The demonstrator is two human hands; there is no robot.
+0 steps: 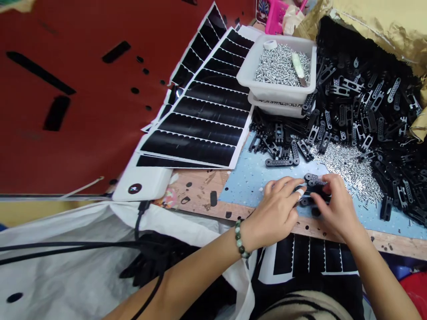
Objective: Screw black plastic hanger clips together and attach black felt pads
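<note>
A bracelet of round green, pale and dark beads circles the left wrist; a white wrap bands one finger of the left hand. Both forearms are bare.

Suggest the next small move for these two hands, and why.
Perhaps gently square up the black pieces between the hands: the left hand and right hand have their fingers at opposite sides of them, and the pieces look unevenly bunched on the blue mat.
</note>
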